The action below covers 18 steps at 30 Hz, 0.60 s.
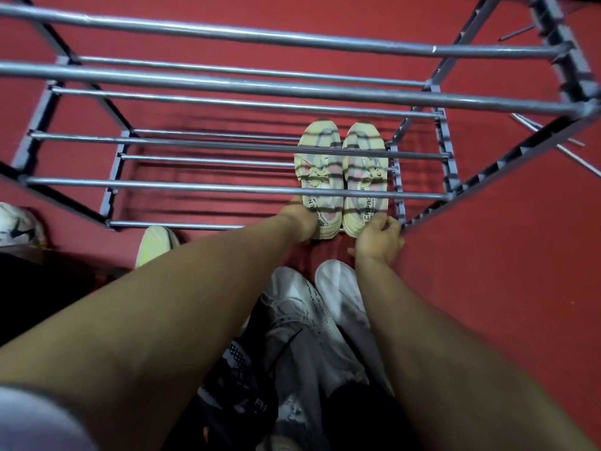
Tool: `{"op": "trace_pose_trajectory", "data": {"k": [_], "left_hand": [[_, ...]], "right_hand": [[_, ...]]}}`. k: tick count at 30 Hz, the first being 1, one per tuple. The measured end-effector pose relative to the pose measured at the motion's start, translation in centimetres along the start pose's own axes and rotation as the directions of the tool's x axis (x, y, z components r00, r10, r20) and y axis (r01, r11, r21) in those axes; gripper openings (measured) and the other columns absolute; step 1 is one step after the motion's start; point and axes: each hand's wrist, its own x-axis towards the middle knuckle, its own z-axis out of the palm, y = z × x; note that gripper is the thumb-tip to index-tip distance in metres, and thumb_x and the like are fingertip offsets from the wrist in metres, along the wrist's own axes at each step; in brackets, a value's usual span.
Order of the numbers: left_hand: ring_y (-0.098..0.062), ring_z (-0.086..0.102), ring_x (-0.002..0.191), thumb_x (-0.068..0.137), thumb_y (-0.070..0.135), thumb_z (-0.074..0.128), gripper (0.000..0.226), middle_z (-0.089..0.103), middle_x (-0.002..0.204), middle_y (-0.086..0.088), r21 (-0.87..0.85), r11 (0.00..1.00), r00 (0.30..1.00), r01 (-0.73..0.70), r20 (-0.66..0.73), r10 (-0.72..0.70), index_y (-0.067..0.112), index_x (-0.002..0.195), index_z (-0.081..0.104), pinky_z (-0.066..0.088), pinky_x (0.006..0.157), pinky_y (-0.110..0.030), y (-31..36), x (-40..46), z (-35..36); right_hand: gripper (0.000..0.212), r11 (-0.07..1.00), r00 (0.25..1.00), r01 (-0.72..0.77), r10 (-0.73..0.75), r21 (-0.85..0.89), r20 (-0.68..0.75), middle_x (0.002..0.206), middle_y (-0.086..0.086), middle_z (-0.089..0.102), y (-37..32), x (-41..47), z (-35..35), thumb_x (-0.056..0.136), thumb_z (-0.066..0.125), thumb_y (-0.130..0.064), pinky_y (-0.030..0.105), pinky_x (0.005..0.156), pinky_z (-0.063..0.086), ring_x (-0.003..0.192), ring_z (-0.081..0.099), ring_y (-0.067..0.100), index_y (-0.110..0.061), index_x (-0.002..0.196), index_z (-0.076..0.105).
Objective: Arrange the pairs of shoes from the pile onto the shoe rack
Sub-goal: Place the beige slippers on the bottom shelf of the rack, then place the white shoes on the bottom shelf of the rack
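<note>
Your pair of pale yellow shoes (341, 177) sits on the lowest tier of the shoe rack (227, 187), at its right end, side by side and touching. Their long axes run straight away from you, toes pointing to the far side, heels toward you at the front rail. The uppers look like soft knit, cream-yellow with grey and pinkish patches, a lace bow on each and dark printed lettering along the heel sides; the soles are thick and rounded.

Your left hand (300, 222) is closed around the heel of the left shoe, fingers wrapped out of sight behind it. Your right hand (379, 237) pinches the heel rim of the right shoe, fingers curled narrow on it.

The rack is thin round grey metal rails on dark plastic side frames, standing on a red carpet (487, 288). Near your arms lie white-grey trainers (312, 307), smooth and laced, toes toward the rack; another yellow shoe toe (156, 242) shows just left of them.
</note>
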Motion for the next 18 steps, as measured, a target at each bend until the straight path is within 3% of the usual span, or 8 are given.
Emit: {"op": "trace_pose_trajectory", "data": {"k": [2,6,8,12,16,18], "left_hand": [[-0.029,0.061,0.113,0.1,0.029,0.044,0.039,0.061,0.12,-0.007,0.106,0.994,0.999,-0.034,-0.025,0.037,0.005,0.129,0.053,0.049,0.073,-0.025,-0.3,-0.4,-0.3],[-0.033,0.056,0.118,0.096,0.04,0.045,0.049,0.055,0.134,-0.016,0.32,0.945,0.981,-0.064,-0.154,0.118,0.01,0.135,0.046,0.046,0.098,-0.037,-1.9,-4.2,-1.4],[-0.031,0.055,0.122,0.095,0.034,0.048,0.046,0.053,0.137,-0.013,0.443,0.89,0.97,-0.107,-0.149,0.191,0.013,0.136,0.048,0.044,0.103,-0.037,-2.2,-7.4,-2.2],[-0.026,0.058,0.117,0.093,0.024,0.05,0.035,0.057,0.132,-0.006,0.552,0.802,0.932,-0.23,-0.113,0.345,0.02,0.126,0.058,0.045,0.098,-0.034,-2.5,-11.5,-5.0],[-0.027,0.06,0.116,0.089,0.017,0.048,0.037,0.064,0.128,-0.003,0.59,0.786,0.932,-0.186,-0.147,0.331,0.025,0.123,0.061,0.048,0.096,-0.034,-3.4,-15.5,-8.2],[-0.029,0.061,0.114,0.088,0.019,0.048,0.037,0.065,0.127,-0.002,0.641,0.748,0.937,-0.172,-0.127,0.324,0.029,0.121,0.061,0.049,0.092,-0.034,-4.2,-17.3,-9.8]], "right_hand": [[0.053,0.995,0.999,0.002,0.002,-0.098,0.034,0.13,0.016,0.043,-0.6,-0.7,-0.6,0.096,0.035,-0.05,0.046,0.095,0.05,0.108,0.056,0.037,-0.016,0.135,0.048],[0.051,0.961,0.991,-0.02,0.055,-0.275,0.123,0.139,0.023,0.045,-0.2,-3.3,-2.9,0.101,0.035,-0.039,0.042,0.098,0.041,0.121,0.051,0.04,-0.004,0.137,0.045],[0.05,0.925,0.956,0.054,0.062,-0.377,0.288,0.136,0.025,0.052,-0.7,-4.7,-3.6,0.099,0.036,-0.034,0.042,0.099,0.044,0.12,0.054,0.042,0.0,0.13,0.054],[0.042,0.811,0.815,0.34,-0.001,-0.477,0.579,0.12,0.02,0.067,-2.8,-8.3,-3.0,0.09,0.045,-0.03,0.039,0.091,0.052,0.108,0.064,0.038,-0.004,0.115,0.065],[0.031,0.629,0.584,0.595,0.09,-0.501,0.807,0.1,0.011,0.056,-6.3,-16.2,-4.6,0.097,0.043,-0.025,0.039,0.088,0.05,0.089,0.055,0.026,-0.008,0.118,0.058],[0.032,0.543,0.465,0.689,0.177,-0.48,0.867,0.106,0.013,0.06,-6.8,-19.5,-5.3,0.101,0.04,-0.031,0.038,0.089,0.045,0.089,0.054,0.026,-0.009,0.118,0.055]]}}
